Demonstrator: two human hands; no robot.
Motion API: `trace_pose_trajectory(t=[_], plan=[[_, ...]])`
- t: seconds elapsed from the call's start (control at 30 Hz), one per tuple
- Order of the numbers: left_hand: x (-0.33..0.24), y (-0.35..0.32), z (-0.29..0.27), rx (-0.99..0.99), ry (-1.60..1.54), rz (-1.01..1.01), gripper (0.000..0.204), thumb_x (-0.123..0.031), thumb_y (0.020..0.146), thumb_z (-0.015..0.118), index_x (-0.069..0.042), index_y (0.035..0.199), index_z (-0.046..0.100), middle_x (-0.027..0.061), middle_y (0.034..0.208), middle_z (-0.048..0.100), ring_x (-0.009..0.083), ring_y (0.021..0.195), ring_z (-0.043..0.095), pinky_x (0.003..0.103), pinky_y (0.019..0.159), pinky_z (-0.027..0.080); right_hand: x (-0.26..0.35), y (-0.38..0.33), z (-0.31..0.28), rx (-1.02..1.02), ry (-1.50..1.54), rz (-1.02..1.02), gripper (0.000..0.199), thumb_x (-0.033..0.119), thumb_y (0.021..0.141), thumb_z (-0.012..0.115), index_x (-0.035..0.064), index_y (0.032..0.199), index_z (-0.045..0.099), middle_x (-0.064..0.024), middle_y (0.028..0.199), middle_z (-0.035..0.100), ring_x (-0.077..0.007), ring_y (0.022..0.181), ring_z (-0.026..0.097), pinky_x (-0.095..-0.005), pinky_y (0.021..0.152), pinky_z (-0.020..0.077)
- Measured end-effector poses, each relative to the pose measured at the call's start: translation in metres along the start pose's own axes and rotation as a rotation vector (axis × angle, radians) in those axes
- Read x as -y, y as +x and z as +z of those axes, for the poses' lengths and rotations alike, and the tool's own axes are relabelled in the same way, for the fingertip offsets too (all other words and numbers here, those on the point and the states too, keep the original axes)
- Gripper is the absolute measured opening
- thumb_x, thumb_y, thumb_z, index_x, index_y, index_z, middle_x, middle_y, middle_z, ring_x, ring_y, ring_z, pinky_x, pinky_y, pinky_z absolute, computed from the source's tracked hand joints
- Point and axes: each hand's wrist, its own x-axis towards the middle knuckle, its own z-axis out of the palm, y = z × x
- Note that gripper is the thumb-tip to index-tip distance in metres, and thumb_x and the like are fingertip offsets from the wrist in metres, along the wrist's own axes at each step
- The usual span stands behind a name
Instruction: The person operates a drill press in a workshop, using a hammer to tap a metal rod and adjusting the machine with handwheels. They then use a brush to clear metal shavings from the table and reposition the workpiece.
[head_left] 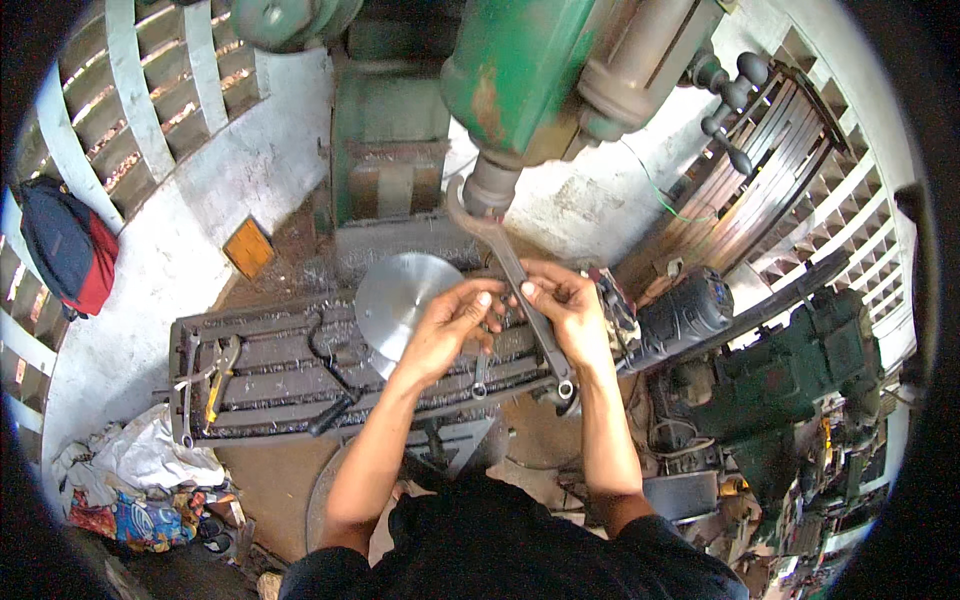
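Cluttered workshop, green drill press [520,70] overhead, grimy slotted table [270,365] below.

Both my hands grip the long wrench [520,290]: left hand [445,330] pinching mid-shaft, right hand [570,315] wrapped beside it. Its open end sits at the spindle, metal disc [400,295] waiting underneath; looks like I'm mid-job.

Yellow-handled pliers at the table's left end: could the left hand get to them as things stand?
Probably yes. The yellow-handled pliers lie uncovered on the slotted table, with nothing visible between them and the left hand.
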Motion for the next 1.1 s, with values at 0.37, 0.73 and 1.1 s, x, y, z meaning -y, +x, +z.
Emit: trace_pose_trajectory(t=[0.37, 0.73, 1.1], plan=[[0.018, 0.071, 0.031, 0.081, -0.177, -0.025, 0.024, -0.023, 0.097, 0.052, -0.003, 0.111, 0.054, 0.0062, 0.091, 0.058, 0.0157, 0.077, 0.055, 0.029, 0.060, 0.045, 0.013, 0.051, -0.072, 0.387, 0.056, -0.003, 0.025, 0.009, 0.091, 0.059, -0.0056, 0.112, 0.058, -0.0085, 0.090, 0.067, -0.0130, 0.081, 0.061, -0.0274, 0.073, 0.0490], [0.021, 0.104, 0.047, 0.087, -0.065, 0.175, 0.040, -0.019, 0.096, 0.052, 0.000, 0.130, 0.042, 0.0160, 0.118, 0.056, 0.0211, 0.092, 0.058, 0.034, 0.072, 0.048, 0.016, 0.087, -0.145, 0.446, -0.063, 0.043, 0.026, 0.014, 0.088, 0.067, -0.0016, 0.107, 0.059, -0.0054, 0.085, 0.066, -0.0120, 0.076, 0.061, -0.0263, 0.067, 0.0498], [0.027, 0.105, 0.053, 0.204, -0.265, 0.165, 0.031, -0.021, 0.100, 0.045, -0.005, 0.125, 0.040, 0.0231, 0.120, 0.055, 0.0210, 0.086, 0.059, 0.036, 0.073, 0.053, -0.211, 0.015, -0.199, -0.125, -0.901, 0.074, 0.025, 0.011, 0.072, 0.065, -0.0007, 0.094, 0.063, -0.0237, 0.104, 0.063, -0.0390, 0.103, 0.058, -0.0441, 0.083, 0.0467]])
